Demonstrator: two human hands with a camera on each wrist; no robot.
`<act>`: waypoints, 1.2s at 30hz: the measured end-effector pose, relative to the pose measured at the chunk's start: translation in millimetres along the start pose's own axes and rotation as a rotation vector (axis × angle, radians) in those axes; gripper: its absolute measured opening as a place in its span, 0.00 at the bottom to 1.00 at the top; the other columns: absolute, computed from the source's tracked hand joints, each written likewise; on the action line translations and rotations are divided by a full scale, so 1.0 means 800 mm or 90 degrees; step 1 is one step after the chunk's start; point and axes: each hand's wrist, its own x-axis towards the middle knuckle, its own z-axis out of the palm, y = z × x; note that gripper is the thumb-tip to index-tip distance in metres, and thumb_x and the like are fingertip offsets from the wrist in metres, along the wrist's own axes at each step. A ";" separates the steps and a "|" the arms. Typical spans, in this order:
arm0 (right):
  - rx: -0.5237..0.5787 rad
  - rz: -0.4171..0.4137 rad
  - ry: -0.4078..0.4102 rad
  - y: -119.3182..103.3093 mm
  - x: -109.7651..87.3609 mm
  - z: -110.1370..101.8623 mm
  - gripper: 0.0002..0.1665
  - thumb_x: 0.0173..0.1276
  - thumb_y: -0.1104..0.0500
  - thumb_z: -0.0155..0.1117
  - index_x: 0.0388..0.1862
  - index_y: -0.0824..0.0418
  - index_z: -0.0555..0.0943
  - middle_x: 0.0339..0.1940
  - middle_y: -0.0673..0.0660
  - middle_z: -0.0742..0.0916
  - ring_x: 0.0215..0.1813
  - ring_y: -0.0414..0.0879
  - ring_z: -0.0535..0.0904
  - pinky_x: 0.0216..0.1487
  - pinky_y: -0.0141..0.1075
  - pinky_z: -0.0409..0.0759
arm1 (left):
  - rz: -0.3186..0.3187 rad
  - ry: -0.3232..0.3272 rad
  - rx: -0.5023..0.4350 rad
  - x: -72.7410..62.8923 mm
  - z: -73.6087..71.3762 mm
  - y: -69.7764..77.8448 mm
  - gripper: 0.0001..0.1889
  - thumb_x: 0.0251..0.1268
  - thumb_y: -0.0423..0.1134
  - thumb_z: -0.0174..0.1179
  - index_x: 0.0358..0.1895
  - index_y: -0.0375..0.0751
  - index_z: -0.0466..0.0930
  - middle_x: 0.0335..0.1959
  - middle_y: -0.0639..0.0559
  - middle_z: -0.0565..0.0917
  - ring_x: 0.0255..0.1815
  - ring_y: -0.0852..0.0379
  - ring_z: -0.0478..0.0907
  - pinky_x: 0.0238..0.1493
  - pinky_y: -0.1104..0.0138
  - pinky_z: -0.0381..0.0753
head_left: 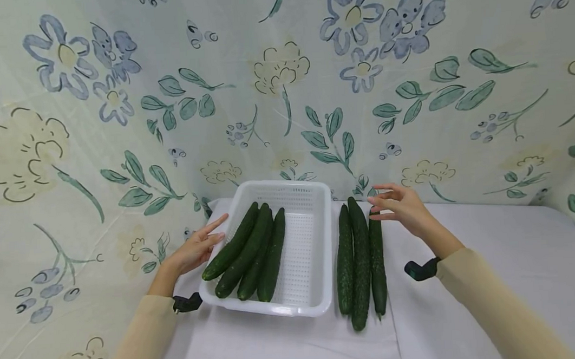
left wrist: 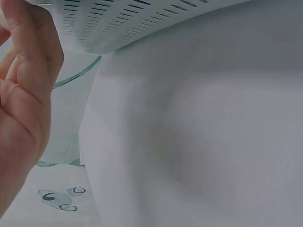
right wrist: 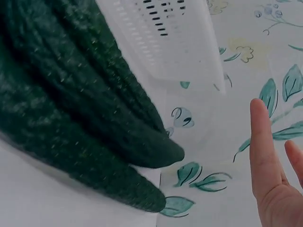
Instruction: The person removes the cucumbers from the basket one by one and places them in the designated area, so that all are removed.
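Observation:
A white plastic basket [head_left: 326, 248] stands in the middle of the head view, with several green cucumbers [head_left: 274, 259] lying side by side in its left half. My left hand [head_left: 193, 251] is at the basket's left side, index finger and thumb spread along the rim; the left wrist view shows it beside the slotted wall [left wrist: 142, 21]. Right of the basket lie three more cucumbers [head_left: 360, 268], roughly parallel. Over their far ends hovers my right hand [head_left: 401, 209], fingers loosely extended and holding nothing. In the right wrist view its fingers are apart from the cucumber tips [right wrist: 163, 151].
White cloth [head_left: 459, 290] covers the table and reaches far to the right. Behind and to the left hangs a floral curtain [head_left: 247, 149], close to the basket's far rim. Dark wrist cameras [head_left: 421, 269] sit at both cuffs.

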 end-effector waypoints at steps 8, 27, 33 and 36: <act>0.057 -0.030 -0.054 -0.034 0.019 0.045 0.32 0.70 0.60 0.68 0.69 0.67 0.69 0.49 0.63 0.79 0.46 0.55 0.84 0.46 0.50 0.83 | 0.003 -0.005 -0.004 0.001 -0.001 -0.002 0.31 0.82 0.39 0.47 0.81 0.59 0.48 0.42 0.52 0.83 0.22 0.64 0.72 0.26 0.73 0.74; 0.142 0.007 -0.103 -0.055 0.059 0.148 0.32 0.70 0.65 0.66 0.71 0.67 0.68 0.56 0.67 0.78 0.50 0.61 0.82 0.52 0.57 0.79 | -0.002 0.003 -0.009 0.000 -0.003 -0.003 0.32 0.81 0.39 0.48 0.81 0.60 0.49 0.58 0.48 0.80 0.25 0.63 0.75 0.26 0.73 0.74; 0.167 0.031 -0.085 -0.051 0.068 0.172 0.32 0.69 0.65 0.67 0.70 0.67 0.69 0.55 0.66 0.81 0.53 0.65 0.80 0.49 0.54 0.81 | 0.005 0.001 -0.004 0.001 -0.004 -0.003 0.31 0.81 0.39 0.48 0.81 0.60 0.49 0.56 0.48 0.80 0.24 0.62 0.75 0.25 0.73 0.74; 0.176 0.034 -0.075 -0.049 0.071 0.182 0.31 0.69 0.66 0.67 0.69 0.67 0.71 0.54 0.67 0.82 0.50 0.62 0.83 0.48 0.54 0.82 | 0.006 -0.001 -0.010 0.001 -0.004 -0.004 0.32 0.81 0.39 0.48 0.81 0.59 0.49 0.58 0.48 0.80 0.26 0.62 0.76 0.26 0.73 0.75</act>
